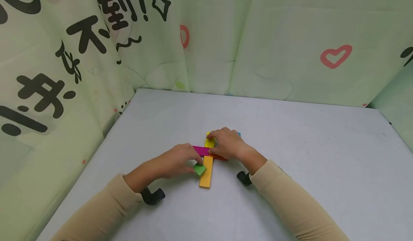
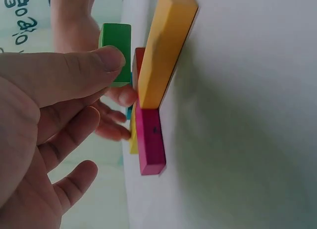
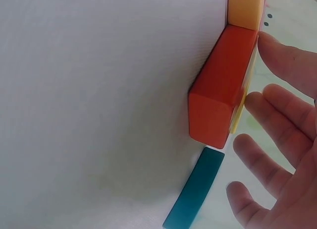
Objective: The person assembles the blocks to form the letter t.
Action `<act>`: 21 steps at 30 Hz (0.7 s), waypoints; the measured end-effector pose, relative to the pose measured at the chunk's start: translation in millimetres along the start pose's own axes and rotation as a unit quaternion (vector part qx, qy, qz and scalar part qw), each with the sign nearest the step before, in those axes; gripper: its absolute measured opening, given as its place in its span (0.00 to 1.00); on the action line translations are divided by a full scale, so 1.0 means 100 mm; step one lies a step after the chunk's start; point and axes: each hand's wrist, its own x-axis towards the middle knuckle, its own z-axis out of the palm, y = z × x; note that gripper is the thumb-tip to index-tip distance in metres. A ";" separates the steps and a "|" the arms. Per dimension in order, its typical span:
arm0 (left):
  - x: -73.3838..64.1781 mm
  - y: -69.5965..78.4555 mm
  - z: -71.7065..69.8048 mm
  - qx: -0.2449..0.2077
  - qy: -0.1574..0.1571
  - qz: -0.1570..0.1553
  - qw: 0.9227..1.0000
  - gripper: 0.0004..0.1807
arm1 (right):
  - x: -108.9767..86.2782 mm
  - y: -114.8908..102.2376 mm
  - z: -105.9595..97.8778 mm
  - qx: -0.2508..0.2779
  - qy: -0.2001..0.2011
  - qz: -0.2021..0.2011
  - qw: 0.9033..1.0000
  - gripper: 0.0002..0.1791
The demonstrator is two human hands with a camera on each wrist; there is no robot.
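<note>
My left hand (image 1: 179, 160) pinches a small green block (image 1: 200, 169) between thumb and fingers, raised beside the orange block (image 1: 206, 178). That orange block lies lengthwise on the table, its far end meeting a magenta block (image 1: 200, 150) and a red block (image 1: 220, 157). A yellow block (image 1: 209, 142) extends away beyond them, forming a cross-like layout. Over the yellow block is my right hand (image 1: 228, 142), its fingers loosely bent and spread; the index fingertip is at the yellow block's far end and the thumb by the red block's inner end. A blue-teal block (image 3: 194, 189) lies past the red one, mostly hidden in the head view.
The blocks lie on a white table (image 1: 290, 198). Pale green curtains (image 1: 274, 37) with black lettering and pink hearts surround its far and left sides. A black curved piece (image 1: 153, 197) sits by the left sleeve, and another black piece (image 1: 244, 178) by the right sleeve.
</note>
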 end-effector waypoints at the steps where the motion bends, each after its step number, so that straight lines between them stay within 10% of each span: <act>1: 0.00 0.01 0.02 0.004 -0.002 0.007 1.000 0.14 | 0.00 0.00 0.00 0.001 0.000 0.000 1.000 0.25; 21: -0.02 0.12 0.22 0.037 -0.006 0.106 0.994 0.14 | 0.01 -0.01 -0.01 -0.003 -0.004 0.008 1.000 0.26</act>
